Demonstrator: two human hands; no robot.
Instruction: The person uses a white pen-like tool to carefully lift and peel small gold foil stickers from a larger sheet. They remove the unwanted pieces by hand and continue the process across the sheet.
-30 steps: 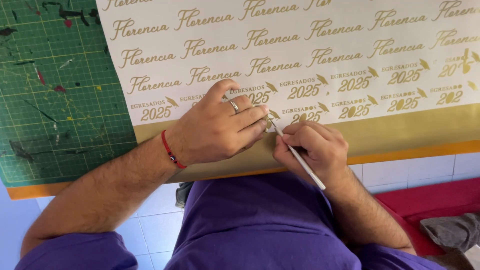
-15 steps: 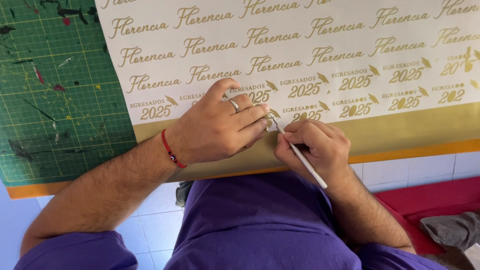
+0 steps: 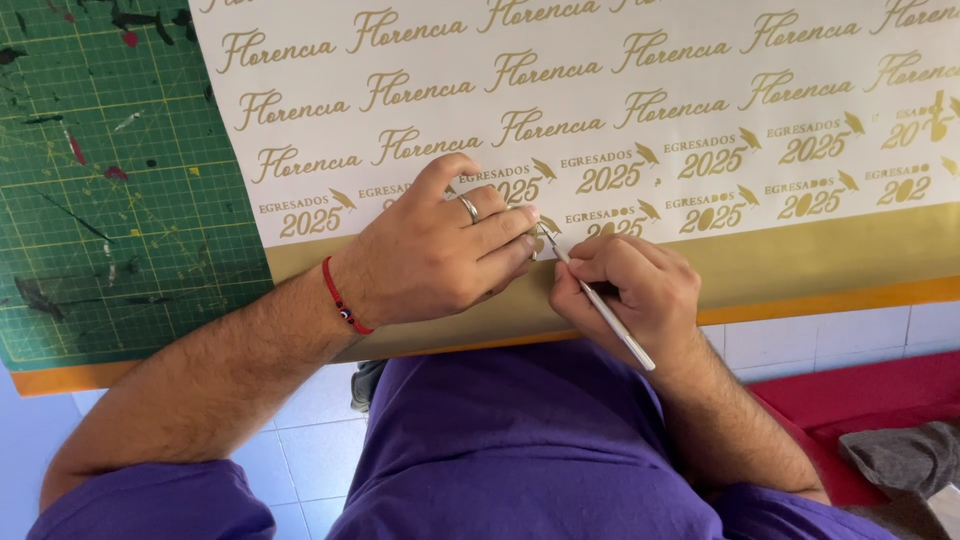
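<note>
Nearest you was your own purple shirt [image 3: 520, 450], with white floor tiles [image 3: 840, 335] and a red cloth [image 3: 870, 395] showing below the table edge.

Just above that, your right hand [image 3: 630, 290] was curled shut around a thin silver weeding tool [image 3: 600, 302], held like a pen, its tip resting on the vinyl sheet [image 3: 600, 60] close beside your left fingertips. Your left hand [image 3: 430, 255], with a ring [image 3: 469, 208] on one finger and a red cord bracelet [image 3: 338, 296] at the wrist, lay palm down on the sheet, fingers extended and pressed together; it gripped nothing that I could see, only pinned the material flat by the tool tip.

The sheet itself lay across a green cutting mat [image 3: 110, 200], reaching from the near table edge to the far one. Along the near edge ran a solid gold strip [image 3: 800, 265], not yet stripped. Beyond it, the backing showed white between gold script lettering and small year motifs, so the excess seemed already lifted over most of the visible sheet. You were working in the lowest row of small motifs, and I would judge the fine picking there and the gold band as what remained; whether the tiny letter interiors were cleared I could not tell.
</note>
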